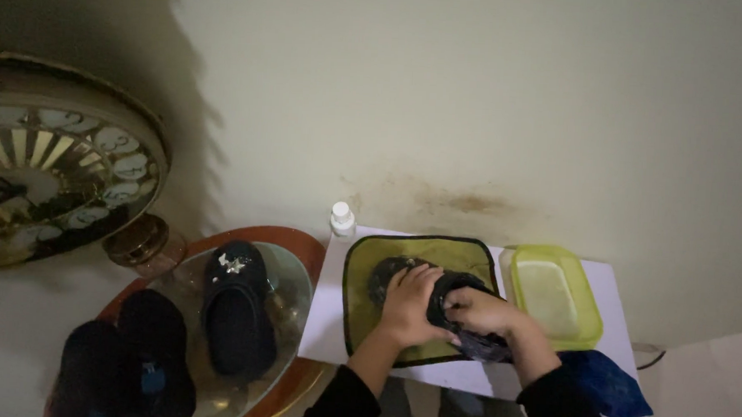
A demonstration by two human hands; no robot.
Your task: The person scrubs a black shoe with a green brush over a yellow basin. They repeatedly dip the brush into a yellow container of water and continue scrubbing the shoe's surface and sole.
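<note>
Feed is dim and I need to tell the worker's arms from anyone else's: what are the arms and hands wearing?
Both arms wear plain black long sleeves ending at the wrists. The left hand and right hand are bare: no gloves show. I can make out no rings, watch or markings in this dim light.

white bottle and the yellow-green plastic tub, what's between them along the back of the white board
In the head view, the olive cloth mat with dark edging lies between the small white bottle and the yellow-green plastic tub.
</note>
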